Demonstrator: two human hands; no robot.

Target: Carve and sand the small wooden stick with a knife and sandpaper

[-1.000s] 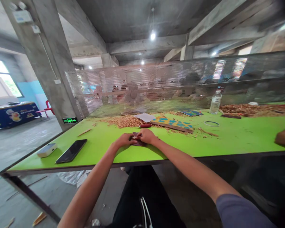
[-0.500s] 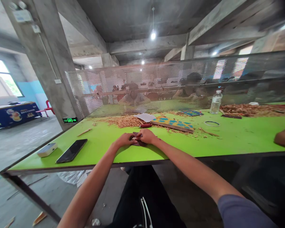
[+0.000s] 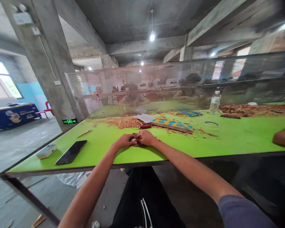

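Note:
Close together near the table's front edge, both hands work over a dark brown flat piece (image 3: 140, 145). My left hand (image 3: 123, 140) is closed, its fingertips on a small pale piece (image 3: 133, 139) that looks like carved wood. Held against that piece from the other side, my right hand (image 3: 146, 137) is pinched shut. A bit of something reddish shows at its fingertips, too small to name. Just beyond the hands lies a red-handled tool (image 3: 145, 126), apart from them.
Wood shavings (image 3: 121, 122) lie behind the hands, beside a white paper (image 3: 144, 118) and a blue-and-yellow patterned board (image 3: 172, 124). A phone (image 3: 71, 152) and a small white box (image 3: 47, 151) are at left. A bottle (image 3: 215, 103) stands before the mesh screen (image 3: 104, 91). Another person's arm (image 3: 283, 137) rests at right.
The right fingers have shifted slightly over the pale piece, and a little more reddish colour shows at their tips. The view has moved very slightly; the things on the table lie as before.

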